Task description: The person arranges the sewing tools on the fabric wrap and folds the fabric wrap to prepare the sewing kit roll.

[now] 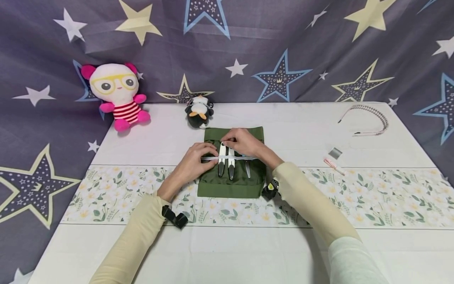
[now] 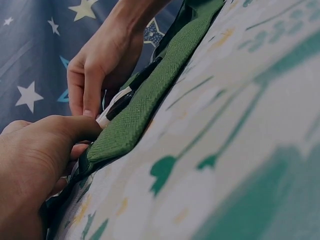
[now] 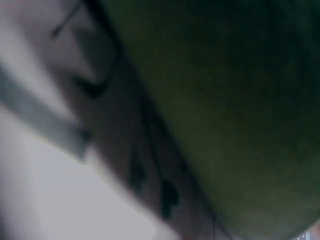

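Note:
A green fabric organizer (image 1: 230,191) lies flat on the table, a pale elastic band (image 1: 209,158) running across it. Under the band sit two slim white tools with black pointed ends, one on the left (image 1: 222,152) and one beside it (image 1: 231,163). A thin silver pointed piece (image 1: 248,169) lies to their right. My left hand (image 1: 193,162) pinches the band near its left end, thumb below and fingers above. With its fingertips, my right hand (image 1: 244,142) pinches the top of the left white tool. Blurred green fabric (image 3: 240,120) fills much of the right wrist view; no hand shows there.
Behind the organizer sits a penguin plush (image 1: 199,112), with a pink-and-white plush (image 1: 120,94) at the back left. To the right lie a braided headband (image 1: 381,118), a small grey square (image 1: 335,153) and a small pink-and-white item (image 1: 333,166). A starred curtain (image 1: 244,43) hangs behind.

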Available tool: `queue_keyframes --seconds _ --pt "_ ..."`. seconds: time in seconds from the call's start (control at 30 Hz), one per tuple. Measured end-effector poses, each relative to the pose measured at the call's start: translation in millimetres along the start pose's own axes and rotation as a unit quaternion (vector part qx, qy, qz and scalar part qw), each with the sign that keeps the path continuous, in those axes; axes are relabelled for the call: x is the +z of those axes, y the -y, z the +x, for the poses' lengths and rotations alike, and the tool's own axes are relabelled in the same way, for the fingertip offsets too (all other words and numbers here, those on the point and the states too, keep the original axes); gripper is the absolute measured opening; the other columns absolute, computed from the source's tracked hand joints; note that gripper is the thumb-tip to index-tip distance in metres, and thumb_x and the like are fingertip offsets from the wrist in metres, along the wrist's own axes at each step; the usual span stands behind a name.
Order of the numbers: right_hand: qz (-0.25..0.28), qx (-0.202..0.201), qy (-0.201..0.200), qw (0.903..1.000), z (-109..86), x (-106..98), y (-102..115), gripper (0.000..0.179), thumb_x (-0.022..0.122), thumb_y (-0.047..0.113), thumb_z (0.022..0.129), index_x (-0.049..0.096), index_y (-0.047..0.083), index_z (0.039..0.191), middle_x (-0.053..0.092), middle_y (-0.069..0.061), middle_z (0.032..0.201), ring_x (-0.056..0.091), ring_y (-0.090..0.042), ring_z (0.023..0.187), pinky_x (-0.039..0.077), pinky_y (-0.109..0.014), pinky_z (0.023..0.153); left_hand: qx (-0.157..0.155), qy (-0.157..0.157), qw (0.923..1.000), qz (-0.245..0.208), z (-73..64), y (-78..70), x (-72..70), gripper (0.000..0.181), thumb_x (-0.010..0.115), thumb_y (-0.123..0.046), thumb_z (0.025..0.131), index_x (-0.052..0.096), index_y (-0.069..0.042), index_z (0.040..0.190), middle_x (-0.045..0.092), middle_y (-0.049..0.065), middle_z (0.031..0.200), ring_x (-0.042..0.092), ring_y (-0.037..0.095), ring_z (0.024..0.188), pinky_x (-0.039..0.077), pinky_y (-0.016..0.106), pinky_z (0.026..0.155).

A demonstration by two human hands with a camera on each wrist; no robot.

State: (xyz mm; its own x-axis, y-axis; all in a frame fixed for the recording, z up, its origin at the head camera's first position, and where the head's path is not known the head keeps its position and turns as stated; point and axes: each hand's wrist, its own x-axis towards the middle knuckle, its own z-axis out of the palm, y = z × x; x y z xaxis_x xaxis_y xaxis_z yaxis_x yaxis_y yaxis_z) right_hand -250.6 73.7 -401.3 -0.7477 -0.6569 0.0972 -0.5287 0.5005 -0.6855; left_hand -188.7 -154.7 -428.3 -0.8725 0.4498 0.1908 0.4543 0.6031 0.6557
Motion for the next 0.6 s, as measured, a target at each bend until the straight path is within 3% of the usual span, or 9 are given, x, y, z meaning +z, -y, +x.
queue_keyframes --seconds 0.6 --pt "-0.06 -0.067 0.015 0.9959 -1.9 -1.5 1.5 0.023 0.061 0.005 0.104 0.074 -0.003 0.121 0.073 -0.015 0.11 0.063 -0.025 0.097 0.051 -0.037 0.081 0.003 -0.003 1.0 -0.008 0.1 0.8 0.2 0.016 0.074 -0.017 0.098 0.075 -0.007 0.111 0.061 0.013 0.135 0.048 0.034 0.13 0.036 0.054 0.11"
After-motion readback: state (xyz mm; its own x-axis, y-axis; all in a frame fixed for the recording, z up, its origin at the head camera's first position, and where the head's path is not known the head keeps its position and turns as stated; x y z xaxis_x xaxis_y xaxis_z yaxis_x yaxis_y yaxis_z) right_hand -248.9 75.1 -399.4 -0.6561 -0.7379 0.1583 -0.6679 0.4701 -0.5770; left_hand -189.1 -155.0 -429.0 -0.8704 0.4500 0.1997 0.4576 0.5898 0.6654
